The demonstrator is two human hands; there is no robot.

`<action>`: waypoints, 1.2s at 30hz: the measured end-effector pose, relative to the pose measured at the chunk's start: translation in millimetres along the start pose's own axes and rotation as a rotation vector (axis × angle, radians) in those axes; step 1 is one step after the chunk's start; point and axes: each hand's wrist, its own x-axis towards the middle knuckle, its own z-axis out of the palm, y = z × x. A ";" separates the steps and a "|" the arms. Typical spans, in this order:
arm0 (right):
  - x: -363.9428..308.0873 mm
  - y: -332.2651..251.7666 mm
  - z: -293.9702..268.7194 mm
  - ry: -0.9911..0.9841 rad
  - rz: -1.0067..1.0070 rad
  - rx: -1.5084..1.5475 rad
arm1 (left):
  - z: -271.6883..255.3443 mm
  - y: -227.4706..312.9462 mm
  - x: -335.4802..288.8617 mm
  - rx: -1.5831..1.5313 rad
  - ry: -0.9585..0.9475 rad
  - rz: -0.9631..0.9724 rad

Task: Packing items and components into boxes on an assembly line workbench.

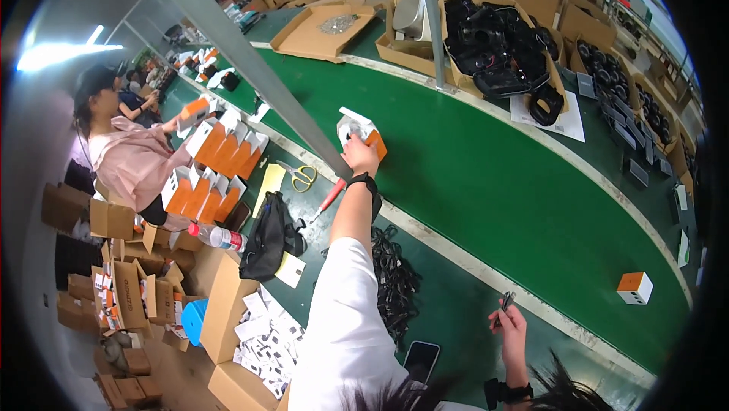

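My left hand (360, 156) is stretched far out over the green belt, its fingers closed on an orange and white box (374, 140). The box's white flaps stand open at the top, and pale contents show inside. Lower right, my right hand (512, 325) is raised near the belt's edge, pinching a small bundled black cable (504, 306). Between my arms a heap of black cables (396, 282) lies on the table, partly covered by my left sleeve. A phone (421, 360) rests below the heap.
A metal post (258, 69) slants close beside my left hand. Scissors (304, 177), a red-handled tool (329, 200) and a black bag (266, 236) lie left of my arm. Another box (635, 288) sits on the belt (486, 206). A co-worker (125, 145) stands left by open boxes (220, 149).
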 end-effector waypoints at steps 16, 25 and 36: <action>-42.2 46.0 -21.9 0.435 -0.204 0.260 | -89.3 94.5 -343.7 -0.353 -0.672 0.902; -115.8 163.9 -96.2 0.675 -0.389 -0.221 | -113.1 100.4 -537.9 -0.481 -1.013 0.996; -242.7 100.8 -61.6 0.387 -0.426 -0.308 | -149.8 40.0 -521.8 -0.455 -0.638 1.323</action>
